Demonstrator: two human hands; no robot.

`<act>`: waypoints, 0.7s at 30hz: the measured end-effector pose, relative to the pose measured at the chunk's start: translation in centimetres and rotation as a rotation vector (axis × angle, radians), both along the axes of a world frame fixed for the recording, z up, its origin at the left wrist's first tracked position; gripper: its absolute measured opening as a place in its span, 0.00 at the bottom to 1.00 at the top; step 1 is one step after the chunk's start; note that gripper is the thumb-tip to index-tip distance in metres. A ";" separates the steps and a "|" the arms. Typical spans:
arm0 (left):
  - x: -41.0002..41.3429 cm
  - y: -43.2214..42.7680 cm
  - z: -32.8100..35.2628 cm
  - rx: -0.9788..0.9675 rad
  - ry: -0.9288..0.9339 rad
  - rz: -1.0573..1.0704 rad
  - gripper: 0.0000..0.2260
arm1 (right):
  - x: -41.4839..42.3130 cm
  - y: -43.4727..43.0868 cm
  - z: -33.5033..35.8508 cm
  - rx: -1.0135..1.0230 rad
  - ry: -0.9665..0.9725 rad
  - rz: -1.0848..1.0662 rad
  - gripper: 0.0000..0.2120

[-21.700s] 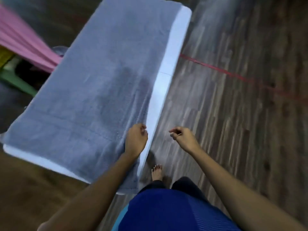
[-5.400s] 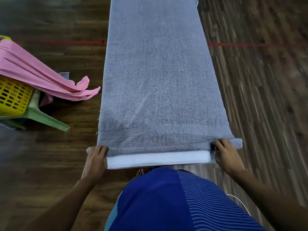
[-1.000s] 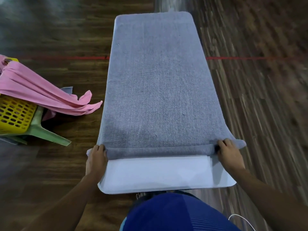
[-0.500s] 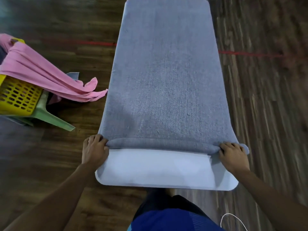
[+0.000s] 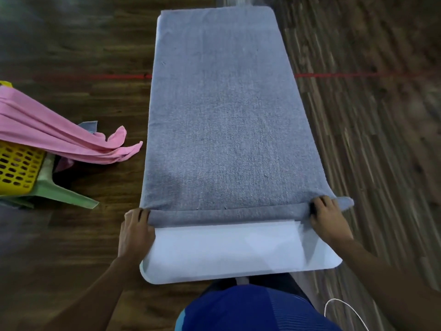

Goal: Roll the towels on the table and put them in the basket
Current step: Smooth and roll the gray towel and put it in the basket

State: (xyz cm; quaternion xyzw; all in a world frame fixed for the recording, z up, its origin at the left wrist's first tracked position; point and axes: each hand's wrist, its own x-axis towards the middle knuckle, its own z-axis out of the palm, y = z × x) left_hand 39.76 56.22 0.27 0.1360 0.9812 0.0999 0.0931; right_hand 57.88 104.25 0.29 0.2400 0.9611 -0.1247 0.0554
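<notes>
Head view: a grey towel [image 5: 222, 120] lies flat along a white counter [image 5: 238, 252]. It stretches away from the person toward 12 o'clock, and its near end is turned into a thin roll [image 5: 222, 214]. The roll's long axis runs from 9 to 3 o'clock, square across the counter, with a bare strip of counter between it and the person.

The left hand [image 5: 136, 231] sits at the roll's 9 o'clock end and the right hand [image 5: 328, 219] at its 3 o'clock end. Each is as near to the roll as the other. Both hands have their fingers curled over the top of the roll and grip the cloth, the right one just inside a corner that sticks out past the counter's edge.

The unrolled length all lies at 12 o'clock from the hands, so the next push likely goes straight that way, and even pressure from both hands would keep the roll from skewing.

A yellow basket [image 5: 16, 168] stands on the floor at 9 o'clock, well apart from the counter, with a pink towel [image 5: 59, 137] draped over it.
</notes>
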 end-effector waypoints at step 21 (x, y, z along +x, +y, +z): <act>-3.6 1.0 -0.3 0.068 -0.088 0.233 0.12 | -0.8 0.9 0.5 0.097 -0.073 -0.150 0.14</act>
